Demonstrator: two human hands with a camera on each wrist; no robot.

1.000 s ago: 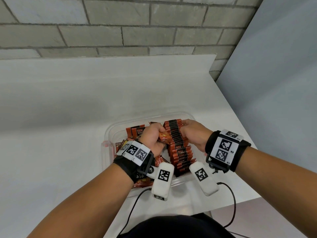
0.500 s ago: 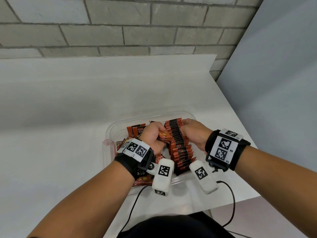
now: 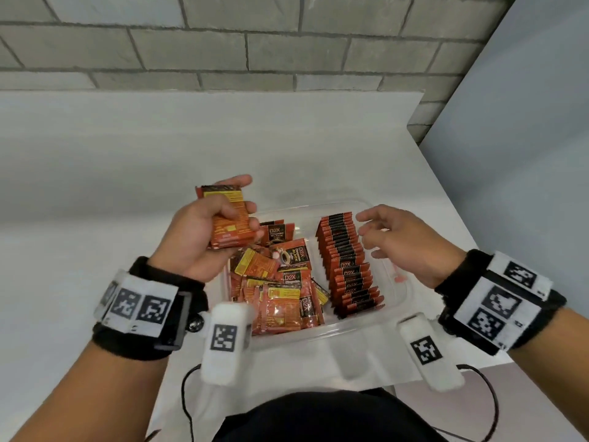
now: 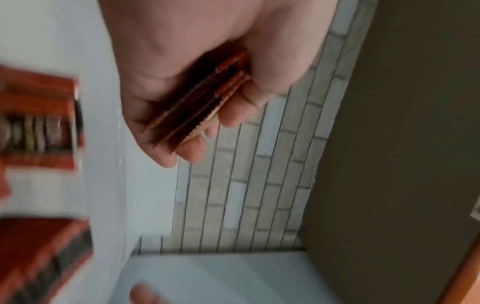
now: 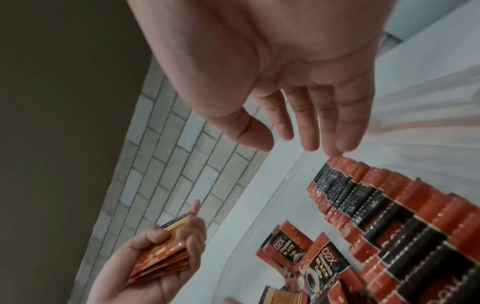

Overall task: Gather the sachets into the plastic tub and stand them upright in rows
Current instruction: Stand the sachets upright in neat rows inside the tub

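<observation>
A clear plastic tub (image 3: 363, 328) sits at the table's near edge. Along its right side stands a row of upright red-and-black sachets (image 3: 345, 261) (image 5: 389, 216). Loose sachets (image 3: 280, 288) lie in a heap in its left half. My left hand (image 3: 204, 231) is raised above the tub's left rim and grips a small stack of sachets (image 3: 228, 218) (image 4: 200, 102) (image 5: 161, 261) between thumb and fingers. My right hand (image 3: 398, 237) (image 5: 298, 115) hovers just right of the upright row, fingers relaxed and spread, holding nothing.
The white table (image 3: 111, 193) stretches left and back to a grey brick wall (image 3: 223, 46). A pale panel (image 3: 526, 154) rises on the right, past the table's right edge. Cables (image 3: 188, 400) hang off the near edge by my body.
Both hands were down in the tub at the upright row. The left hand has lifted up and left with a stack of sachets; the right hand has let go and drawn away to the right.
</observation>
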